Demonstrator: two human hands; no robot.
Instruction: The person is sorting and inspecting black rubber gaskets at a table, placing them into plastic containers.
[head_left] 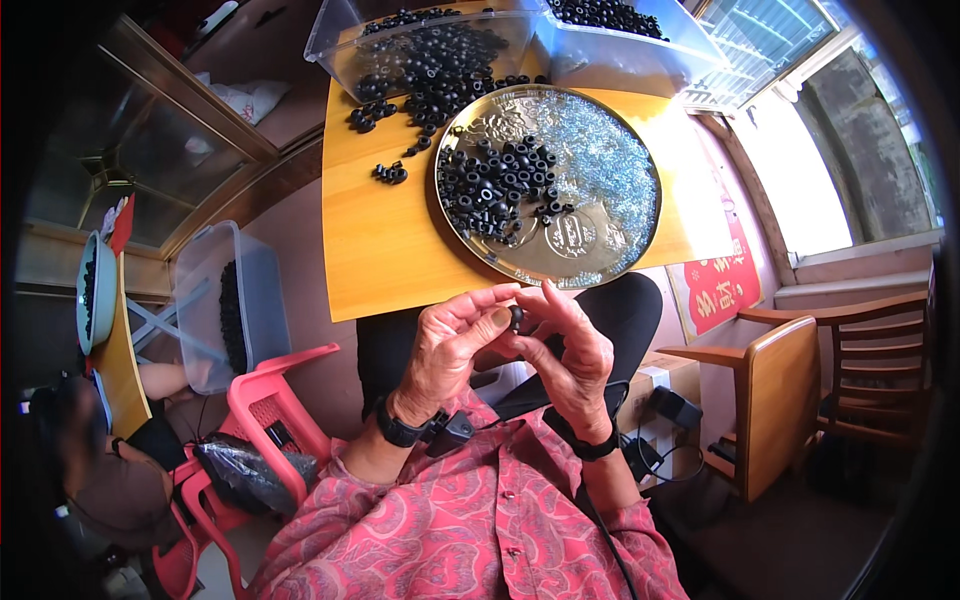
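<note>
Just beyond my lap, at the near edge of the table, my two hands meet around a small round black plastic part [516,318]. My left hand [450,345] pinches it between thumb and fingers. From the other side the thumb and fingers of my right hand [572,352] close on it, partly hiding it. Past my fingertips lies a round gold-coloured metal tray [575,238]. Black ring-shaped parts [500,185] are heaped on its left half, and many tiny clear bluish pieces [605,160] cover its right side.
More black parts [440,100] spill over the wooden table [375,250] from a clear plastic bin [330,40]. Another bin [630,60] stands beside it. To the left are a pink plastic chair [265,415], a tall clear tub [205,310] and a seated person [110,490]; right, wooden chairs [780,400].
</note>
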